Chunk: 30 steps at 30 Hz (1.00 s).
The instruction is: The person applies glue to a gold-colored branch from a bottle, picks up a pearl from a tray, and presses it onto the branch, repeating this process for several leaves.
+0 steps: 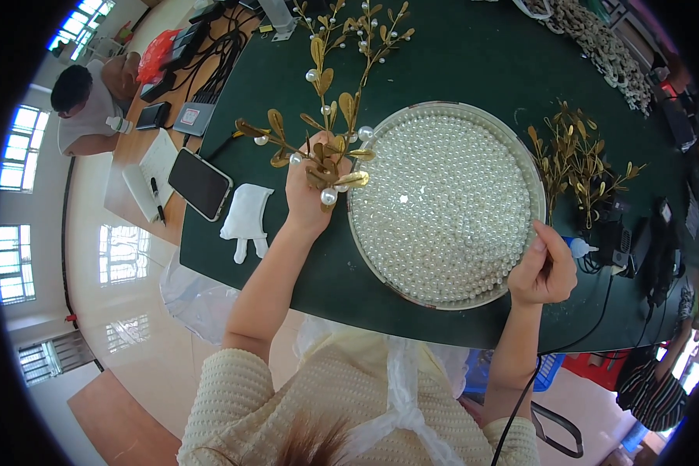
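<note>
A gold leaf spray with pearl beads [330, 167] is gripped in my left hand [311, 190], left of the round tray. Its leaves hide part of my fingers. The shallow round tray [541, 186] has a pale rim and holds a thick layer of white pearl beads [443, 202]. At the tray's lower right rim, my right hand [545, 268] is closed, thumb and index finger brought together. Whatever they pinch, if anything, is too small to make out. Beyond the tray lies another gold spray with pearls [369, 39].
Right of the tray lie gold leaf stems [575, 159], a blue bottle with a white tip [580, 247] and a black device [615, 245] with cables. On the left are a phone [200, 184] and a white pouch [246, 213]. A person [93, 105] sits at the wooden table.
</note>
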### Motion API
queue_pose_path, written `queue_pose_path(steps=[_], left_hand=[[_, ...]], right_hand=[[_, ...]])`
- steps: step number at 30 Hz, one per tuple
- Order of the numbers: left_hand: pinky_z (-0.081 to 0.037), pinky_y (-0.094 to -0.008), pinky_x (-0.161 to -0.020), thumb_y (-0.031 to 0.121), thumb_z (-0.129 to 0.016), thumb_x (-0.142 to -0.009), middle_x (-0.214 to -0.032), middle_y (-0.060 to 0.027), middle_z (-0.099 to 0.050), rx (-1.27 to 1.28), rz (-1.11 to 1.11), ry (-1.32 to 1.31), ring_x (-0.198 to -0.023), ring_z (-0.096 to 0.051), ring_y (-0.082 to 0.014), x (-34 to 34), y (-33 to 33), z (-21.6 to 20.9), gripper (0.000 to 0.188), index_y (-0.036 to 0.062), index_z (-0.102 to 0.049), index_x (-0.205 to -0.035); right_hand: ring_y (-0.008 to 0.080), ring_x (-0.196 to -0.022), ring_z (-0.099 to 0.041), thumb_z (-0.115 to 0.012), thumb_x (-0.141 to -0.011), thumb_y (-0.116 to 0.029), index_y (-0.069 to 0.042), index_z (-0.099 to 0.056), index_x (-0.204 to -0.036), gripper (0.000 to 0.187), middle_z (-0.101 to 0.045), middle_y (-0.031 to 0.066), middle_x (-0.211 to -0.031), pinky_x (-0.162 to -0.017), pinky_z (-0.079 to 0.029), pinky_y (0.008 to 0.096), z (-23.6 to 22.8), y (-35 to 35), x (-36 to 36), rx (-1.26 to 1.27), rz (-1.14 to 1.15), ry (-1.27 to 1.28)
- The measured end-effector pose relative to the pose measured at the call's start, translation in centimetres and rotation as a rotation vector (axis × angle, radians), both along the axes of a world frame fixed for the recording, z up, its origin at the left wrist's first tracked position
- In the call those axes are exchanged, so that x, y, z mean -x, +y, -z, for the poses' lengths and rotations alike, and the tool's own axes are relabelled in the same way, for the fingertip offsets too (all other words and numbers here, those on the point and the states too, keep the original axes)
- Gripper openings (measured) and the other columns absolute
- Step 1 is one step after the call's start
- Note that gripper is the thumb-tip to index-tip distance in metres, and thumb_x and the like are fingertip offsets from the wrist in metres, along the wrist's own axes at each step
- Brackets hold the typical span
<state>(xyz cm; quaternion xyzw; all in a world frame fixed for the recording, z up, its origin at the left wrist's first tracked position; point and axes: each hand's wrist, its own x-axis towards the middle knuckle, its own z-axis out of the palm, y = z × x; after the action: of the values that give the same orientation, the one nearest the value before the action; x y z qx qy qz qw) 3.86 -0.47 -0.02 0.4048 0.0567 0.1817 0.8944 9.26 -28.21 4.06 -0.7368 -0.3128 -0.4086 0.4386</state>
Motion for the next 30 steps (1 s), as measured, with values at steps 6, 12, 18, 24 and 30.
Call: queue_pose_path(steps=[6,12,18,24,30], left_hand=[[-0.033,-0.0222,-0.050,0.015,-0.041,-0.080,-0.064,-0.0014,-0.040,-0.012,0.051,-0.049,-0.055,-0.040,-0.0090,-0.1,-0.2,-1.3,0.012,0.0035,-0.043,-0.075],[-0.032,-0.0205,-0.047,0.019,-0.046,-0.083,-0.064,-0.0018,-0.043,0.024,0.013,-0.044,-0.051,-0.040,-0.0086,0.1,-0.6,-1.5,0.019,0.0025,-0.045,-0.074],[-0.028,-0.0200,-0.044,0.029,-0.050,-0.084,-0.064,0.0003,-0.044,-0.161,0.040,-0.060,-0.050,-0.038,-0.0062,-0.1,-0.1,-1.2,0.026,0.0047,-0.047,-0.073],[-0.027,-0.0198,-0.047,0.034,-0.050,-0.082,-0.062,0.0008,-0.044,-0.150,0.064,-0.055,-0.053,-0.038,-0.0059,-0.1,0.0,-0.9,0.032,0.0060,-0.045,-0.067],[-0.027,-0.0201,-0.046,0.033,-0.048,-0.083,-0.060,-0.0004,-0.045,-0.155,0.164,-0.102,-0.052,-0.038,-0.0062,-0.1,0.0,-1.0,0.033,0.0050,-0.045,-0.065]], right_hand=[[0.0143,-0.046,-0.051,-0.053,-0.072,0.002,0.004,-0.062,-0.080,0.012,-0.061,0.0095,-0.064,-0.041,-0.037,0.0201,0.0,-0.2,0.2,0.003,0.000,0.032],[0.0151,-0.047,-0.053,-0.053,-0.072,0.002,0.004,-0.062,-0.080,0.012,-0.061,0.0102,-0.066,-0.041,-0.039,0.0205,0.0,-0.2,0.2,0.020,0.000,0.021],[0.0171,-0.050,-0.056,-0.053,-0.072,0.002,0.005,-0.062,-0.080,0.012,-0.062,0.0110,-0.068,-0.045,-0.042,0.0214,0.0,-0.2,0.3,0.019,-0.003,0.029],[0.0181,-0.051,-0.056,-0.053,-0.072,0.002,0.005,-0.061,-0.081,0.012,-0.062,0.0118,-0.068,-0.046,-0.043,0.0222,0.1,-0.2,0.3,0.028,-0.004,0.047],[0.0107,-0.056,-0.054,-0.051,-0.078,0.001,0.008,-0.061,-0.084,0.014,-0.062,0.0109,-0.075,-0.051,-0.041,0.0182,0.4,-0.4,0.4,0.030,-0.028,0.055]])
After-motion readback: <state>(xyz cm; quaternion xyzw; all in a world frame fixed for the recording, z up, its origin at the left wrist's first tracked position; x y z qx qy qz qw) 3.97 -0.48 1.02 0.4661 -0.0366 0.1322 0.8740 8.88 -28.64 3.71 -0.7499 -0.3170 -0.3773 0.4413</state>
